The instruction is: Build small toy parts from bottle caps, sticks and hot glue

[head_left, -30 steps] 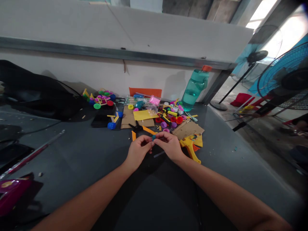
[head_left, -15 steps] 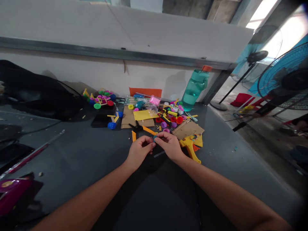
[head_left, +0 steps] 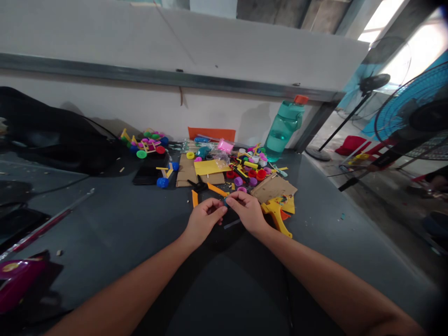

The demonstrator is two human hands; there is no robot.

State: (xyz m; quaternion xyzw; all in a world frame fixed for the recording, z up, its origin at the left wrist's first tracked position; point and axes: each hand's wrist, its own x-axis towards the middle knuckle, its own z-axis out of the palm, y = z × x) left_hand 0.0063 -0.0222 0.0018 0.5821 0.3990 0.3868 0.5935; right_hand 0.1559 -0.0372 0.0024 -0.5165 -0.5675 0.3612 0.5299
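My left hand [head_left: 205, 218] and my right hand [head_left: 247, 212] meet above the dark table. Between their fingertips is a small teal lump [head_left: 226, 201], pinched from both sides and mostly covered, so its exact kind does not show. Just beyond my left hand lie pliers with orange handles [head_left: 195, 198] and dark jaws. A thin translucent stick [head_left: 232, 224] rests under my right hand. To the right of that hand lies a yellow glue gun [head_left: 278, 217] on its side, near a piece of cardboard [head_left: 275, 187].
Behind the hands, bottle caps [head_left: 261, 174], a yellow card [head_left: 210, 167] and cardboard crowd together. A teal water bottle [head_left: 283, 130] stands at the back right. Small stick-and-cap models [head_left: 150, 143] sit left, near a dark phone-like slab [head_left: 149, 175]. A black bag [head_left: 52, 135] lies far left.
My right fingers have shifted slightly over the teal lump, which shows a little less. Both hands otherwise stay in place.
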